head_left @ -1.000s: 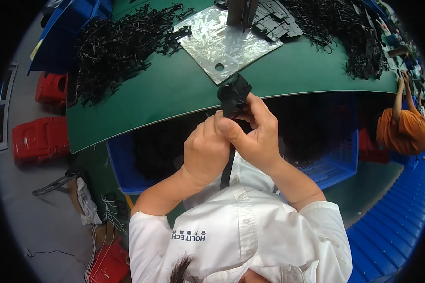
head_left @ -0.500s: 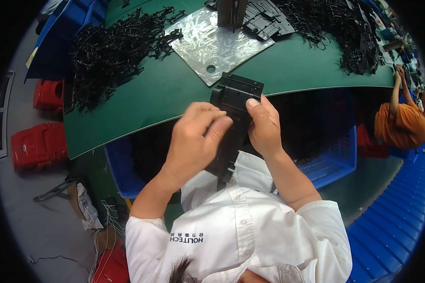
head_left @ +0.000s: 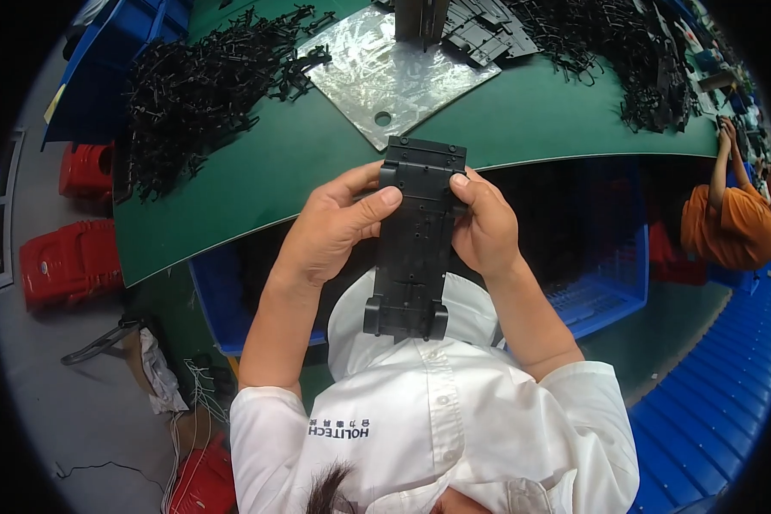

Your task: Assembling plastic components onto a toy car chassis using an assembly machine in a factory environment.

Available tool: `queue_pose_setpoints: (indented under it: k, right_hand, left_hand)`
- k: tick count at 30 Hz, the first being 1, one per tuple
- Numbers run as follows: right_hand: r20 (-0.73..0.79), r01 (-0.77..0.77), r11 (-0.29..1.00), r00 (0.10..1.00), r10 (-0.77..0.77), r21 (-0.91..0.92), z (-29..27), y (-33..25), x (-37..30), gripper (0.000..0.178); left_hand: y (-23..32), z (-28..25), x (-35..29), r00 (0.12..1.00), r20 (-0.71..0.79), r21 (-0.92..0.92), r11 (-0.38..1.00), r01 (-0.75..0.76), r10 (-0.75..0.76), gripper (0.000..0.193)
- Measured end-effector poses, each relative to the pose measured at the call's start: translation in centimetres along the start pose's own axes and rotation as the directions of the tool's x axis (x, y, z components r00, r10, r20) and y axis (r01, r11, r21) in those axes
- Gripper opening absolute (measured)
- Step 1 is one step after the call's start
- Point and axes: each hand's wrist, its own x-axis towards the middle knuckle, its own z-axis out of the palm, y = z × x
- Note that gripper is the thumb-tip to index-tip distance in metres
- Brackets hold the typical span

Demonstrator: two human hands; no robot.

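Before the near edge of the green table, the long black panel is held up between both hands, its far end toward the silver plate. The left hand pinches its left edge, thumb on top; the right hand pinches the right edge likewise. Far left lies a heap of black parts

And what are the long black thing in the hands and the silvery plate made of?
The long black part looks like dull moulded plastic, with small holes and ridges. The silvery plate is probably bare metal: it shines and has scratchy streaks.
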Motion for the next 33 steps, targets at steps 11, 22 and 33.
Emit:
queue_pose_setpoints:
  k: [11,22,33]
  right_hand:
    - [-0.009,-0.208,0.95,0.977,0.212,-0.233,-0.5,-2.6,0.3,0.029]
    - [-0.102,-0.244,0.943,0.969,0.226,-0.228,-1.1,-2.5,-0.1,0.022]
    - [-0.061,-0.228,0.953,0.974,0.22,-0.199,-1.6,-2.4,-0.3,0.02]
  left_hand:
    - [0.7,-1.1,0.3,0.993,0.049,-0.039,0.993,0.111,-0.109,0.041]
    - [0.9,-1.0,0.1,0.979,0.016,-0.022,0.979,0.205,-0.204,0.039]
    - [0.2,-0.9,0.2,0.986,0.008,-0.095,0.982,0.165,-0.165,0.036]
